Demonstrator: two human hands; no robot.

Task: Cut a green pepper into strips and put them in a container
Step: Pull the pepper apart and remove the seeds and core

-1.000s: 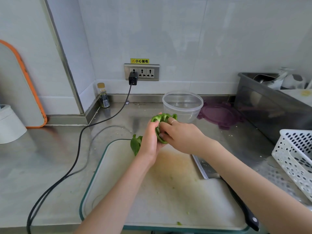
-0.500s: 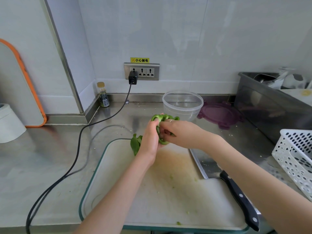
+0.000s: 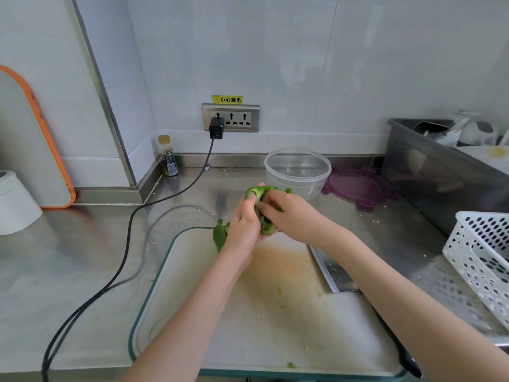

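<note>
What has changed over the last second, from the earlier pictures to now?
Very little. Both hands, left hand and right hand, still hold the green pepper above the far edge of the cutting board, the right hand's fingers shifting slightly on it. The loose pepper piece, knife, container and purple lid stayed put.

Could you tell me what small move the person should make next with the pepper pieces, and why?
Probably carry the pepper pieces forward and drop them in the clear container: both the left hand and right hand already hold them, and the container stands open just behind.
</note>
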